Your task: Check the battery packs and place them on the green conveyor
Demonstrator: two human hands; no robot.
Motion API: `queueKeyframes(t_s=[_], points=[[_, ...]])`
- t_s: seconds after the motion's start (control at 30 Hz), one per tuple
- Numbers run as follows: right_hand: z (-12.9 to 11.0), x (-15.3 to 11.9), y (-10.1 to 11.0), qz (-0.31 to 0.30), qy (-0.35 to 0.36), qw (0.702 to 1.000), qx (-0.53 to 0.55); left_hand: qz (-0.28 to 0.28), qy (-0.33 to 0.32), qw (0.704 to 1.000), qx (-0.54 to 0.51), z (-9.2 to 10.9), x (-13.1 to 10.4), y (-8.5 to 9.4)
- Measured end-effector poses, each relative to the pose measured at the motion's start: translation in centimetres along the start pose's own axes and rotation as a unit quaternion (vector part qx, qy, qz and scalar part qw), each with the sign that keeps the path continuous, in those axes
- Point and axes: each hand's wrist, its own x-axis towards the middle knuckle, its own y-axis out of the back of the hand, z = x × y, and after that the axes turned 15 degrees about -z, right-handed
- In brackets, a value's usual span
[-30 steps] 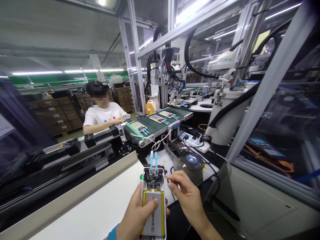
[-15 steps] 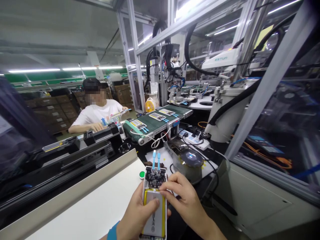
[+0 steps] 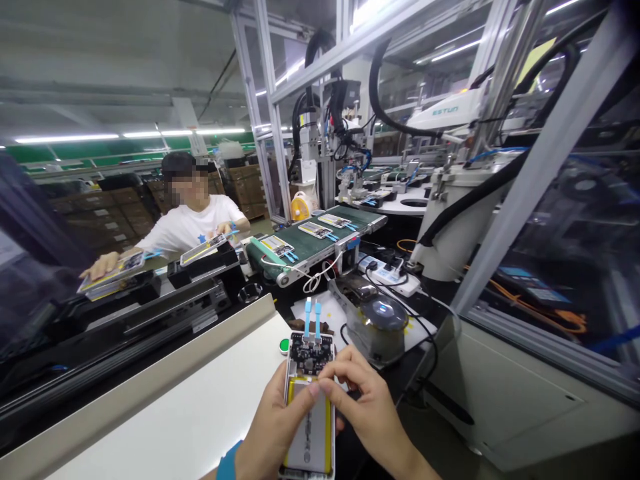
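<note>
An uncovered power bank (image 3: 307,437) is in my left hand (image 3: 273,420), its long sides gripped between fingers and palm. My left thumb presses on the top end of the grey battery with yellow edges. Beyond the battery lies a dark circuit board (image 3: 311,353), from which two light-blue cable ends (image 3: 313,321) stick out at the far end. My right hand (image 3: 370,403) is closed in a pinch at the seam between board and battery, its thumb tip by my left thumb. Whatever it pinches is hidden.
A white tray surface (image 3: 165,407) lies left, beside a green round button (image 3: 285,345). Several power banks ride the green conveyor (image 3: 305,250) ahead. A power strip (image 3: 393,275) and cables lie right of it. A co-worker (image 3: 187,220) handles units at black fixtures, far left.
My left thumb has slid up toward the board, now meeting my right fingertips. The co-worker's hands have moved apart, one reaching left, with power banks now at both fixtures.
</note>
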Motion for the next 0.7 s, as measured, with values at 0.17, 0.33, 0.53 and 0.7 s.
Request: queueKeyframes(t_s=[0.17,0.33,0.53,0.7], points=[[0.3,-0.2,-0.3,-0.012,-0.005,0.999,-0.031,0.010,-0.002,0.999,0.036,-0.4,0.0,0.4],[-0.5,0.0,0.1,0.027,0.062,0.977,-0.200,0.008,-0.021,0.999,0.048,-0.8,0.1,0.7],[-0.8,0.2,-1.0,0.087,0.078,0.985,-0.125,0.032,-0.065,0.990,0.123,-1.3,-0.1,0.7],[-0.8,0.8,-2.3,0.005,0.022,0.954,0.299,0.053,-0.094,0.981,0.163,-1.3,-0.3,0.8]])
